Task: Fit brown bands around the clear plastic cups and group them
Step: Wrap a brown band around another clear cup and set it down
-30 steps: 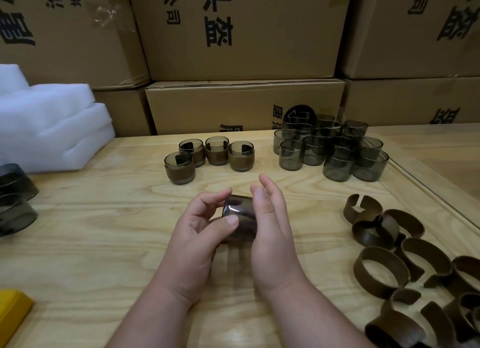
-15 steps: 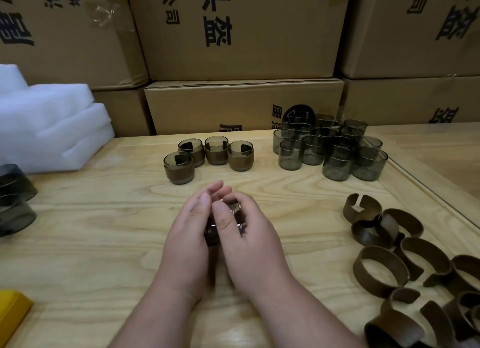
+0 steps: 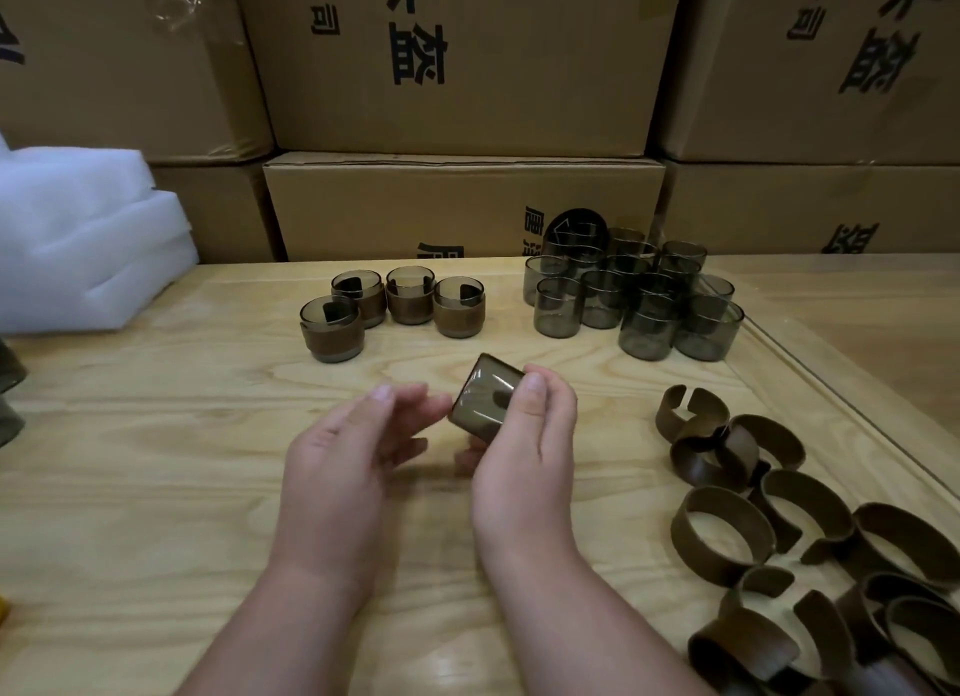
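cups [image 3: 631, 300]: smoky grey, see-through
bands [image 3: 722, 534]: dark brown
table [image 3: 156, 461]: pale wood grain
boxes [image 3: 467, 61]: tan, black print
foam [image 3: 78, 238]: white

Wooden table [image 3: 156, 487]: pale, strongly grained top; a raised edge strip runs diagonally along its right side.

Cardboard boxes [image 3: 457, 61]: brown cartons stacked in two tiers behind the table's far edge, faces printed with dark characters. A scrap of clear tape clings to the upper left carton.

White foam blocks [image 3: 88, 238]: soft slabs piled on the table's far left corner, against the cartons.

Yellow object [image 3: 4, 610]: a sliver at the left frame edge, unidentifiable.
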The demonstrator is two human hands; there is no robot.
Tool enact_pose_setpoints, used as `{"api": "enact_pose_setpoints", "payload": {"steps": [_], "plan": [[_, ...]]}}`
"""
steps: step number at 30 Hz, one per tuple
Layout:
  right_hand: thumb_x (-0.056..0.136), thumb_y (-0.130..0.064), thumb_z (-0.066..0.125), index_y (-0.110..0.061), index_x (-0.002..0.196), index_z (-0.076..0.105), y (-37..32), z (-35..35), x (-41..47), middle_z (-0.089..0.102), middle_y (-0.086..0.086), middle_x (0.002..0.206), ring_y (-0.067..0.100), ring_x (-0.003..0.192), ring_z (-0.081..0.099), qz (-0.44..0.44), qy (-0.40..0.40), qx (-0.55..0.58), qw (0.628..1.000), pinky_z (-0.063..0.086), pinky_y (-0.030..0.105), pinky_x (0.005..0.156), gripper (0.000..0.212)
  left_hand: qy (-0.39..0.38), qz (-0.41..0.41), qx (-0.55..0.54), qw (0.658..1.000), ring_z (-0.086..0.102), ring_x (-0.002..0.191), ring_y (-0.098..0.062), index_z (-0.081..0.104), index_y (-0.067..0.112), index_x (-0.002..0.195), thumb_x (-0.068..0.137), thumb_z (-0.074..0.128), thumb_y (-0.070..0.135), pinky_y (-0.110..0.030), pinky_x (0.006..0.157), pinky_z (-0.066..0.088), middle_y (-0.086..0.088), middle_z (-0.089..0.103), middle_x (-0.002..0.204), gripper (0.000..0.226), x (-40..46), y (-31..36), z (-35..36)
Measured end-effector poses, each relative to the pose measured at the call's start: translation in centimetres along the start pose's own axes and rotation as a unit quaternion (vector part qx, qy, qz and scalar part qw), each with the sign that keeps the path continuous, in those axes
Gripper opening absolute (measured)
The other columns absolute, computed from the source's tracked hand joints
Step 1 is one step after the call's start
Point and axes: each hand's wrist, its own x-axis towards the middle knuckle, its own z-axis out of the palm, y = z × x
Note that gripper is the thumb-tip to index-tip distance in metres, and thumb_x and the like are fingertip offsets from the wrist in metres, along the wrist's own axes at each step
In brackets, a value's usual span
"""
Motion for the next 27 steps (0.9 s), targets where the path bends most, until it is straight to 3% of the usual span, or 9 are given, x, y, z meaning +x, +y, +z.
{"api": "enact_pose_setpoints", "payload": {"steps": [2, 4, 7, 11, 16, 21, 24, 27], "plan": [[0.108, -0.052, 0.03, -0.043, 0.117, 0.055, 0.0, 0.0, 0.1, 0.071, -0.001, 0.107, 0.015, 0.082, 0.073, 0.01, -0.01, 0.036, 0.999, 0.061, 0.033, 0.065, 0.028, 0.005, 0.012, 0.016, 1.0, 0.073, 0.106, -0.023, 0.077, 0.03, 0.107, 0.081, 0.075, 0.035, -0.039, 0.083, 0.054, -0.004, 0.079, 0.107, 0.027, 0.2, -0.1, -0.2], [0.104, -0.056, 0.03, -0.042, 0.119, 0.06, 0.2, 0.0, 0.2, 0.072, -0.001, 0.111, 0.017, 0.095, 0.074, 0.02, -0.034, 0.045, 0.998, 0.063, 0.04, 0.078, 0.036, -0.052, 0.008, 0.042, 0.998, 0.07, 0.116, -0.021, 0.065, 0.03, 0.127, 0.074, 0.088, 0.021, -0.033, 0.086, 0.061, 0.003, 0.075, 0.12, 0.058, 0.2, -0.3, -0.1], [0.099, -0.056, 0.035, -0.04, 0.121, 0.065, 0.4, -0.1, 0.4, 0.074, -0.006, 0.116, 0.011, 0.109, 0.07, 0.024, -0.049, 0.019, 0.998, 0.059, 0.035, 0.093, 0.041, -0.108, 0.029, 0.105, 0.988, 0.07, 0.114, -0.008, 0.062, 0.028, 0.132, 0.07, 0.082, 0.018, -0.016, 0.086, 0.055, 0.01, 0.075, 0.121, 0.066, -0.1, -0.5, 0.2], [0.108, -0.037, 0.041, -0.035, 0.117, 0.069, 0.2, 0.1, 0.6, 0.075, -0.003, 0.117, 0.01, 0.111, 0.07, 0.035, -0.036, 0.009, 0.999, 0.055, 0.04, 0.102, 0.03, -0.078, 0.048, 0.119, 0.989, 0.073, 0.108, -0.012, 0.064, 0.021, 0.133, 0.067, 0.084, 0.019, -0.016, 0.085, 0.054, 0.005, 0.077, 0.116, 0.069, -0.1, -0.6, 0.2], [0.106, -0.019, 0.05, -0.034, 0.104, 0.069, -0.1, 0.1, 0.3, 0.077, -0.009, 0.109, 0.008, 0.105, 0.071, 0.016, -0.013, 0.024, 1.0, 0.057, 0.04, 0.098, 0.025, -0.017, 0.054, 0.152, 0.987, 0.073, 0.106, -0.01, 0.071, 0.042, 0.117, 0.06, 0.089, 0.039, -0.024, 0.087, 0.056, 0.012, 0.077, 0.113, 0.06, -0.1, -0.1, 0.3], [0.106, -0.018, 0.049, -0.03, 0.108, 0.07, -0.6, -0.5, -0.1, 0.07, -0.033, 0.096, -0.011, 0.091, 0.066, -0.044, -0.004, 0.02, 0.999, 0.051, 0.008, 0.071, 0.024, -0.036, 0.005, 0.251, 0.967, 0.071, 0.102, -0.001, 0.067, 0.04, 0.122, 0.058, 0.086, 0.044, -0.035, 0.099, 0.056, 0.021, 0.075, 0.109, 0.067, -0.3, 0.0, 0.4], [0.105, -0.024, 0.05, -0.031, 0.108, 0.069, -0.7, -0.7, -0.2, 0.07, -0.027, 0.098, -0.012, 0.09, 0.064, -0.053, 0.006, 0.02, 0.998, 0.045, 0.003, 0.07, 0.02, -0.092, -0.036, 0.295, 0.95, 0.068, 0.108, 0.003, 0.057, 0.051, 0.127, 0.05, 0.079, 0.055, -0.036, 0.102, 0.054, 0.022, 0.073, 0.113, 0.08, -0.7, 0.1, 0.9], [0.105, -0.027, 0.051, -0.034, 0.107, 0.069, -0.4, -0.7, -0.1, 0.071, -0.017, 0.101, -0.009, 0.092, 0.063, -0.04, 0.012, 0.013, 0.999, 0.045, 0.007, 0.071, 0.019, -0.125, -0.047, 0.292, 0.947, 0.066, 0.115, 0.003, 0.052, 0.052, 0.131, 0.053, 0.075, 0.055, -0.037, 0.107, 0.051, 0.021, 0.072, 0.121, 0.082, -0.9, 0.3, 1.1]]}}
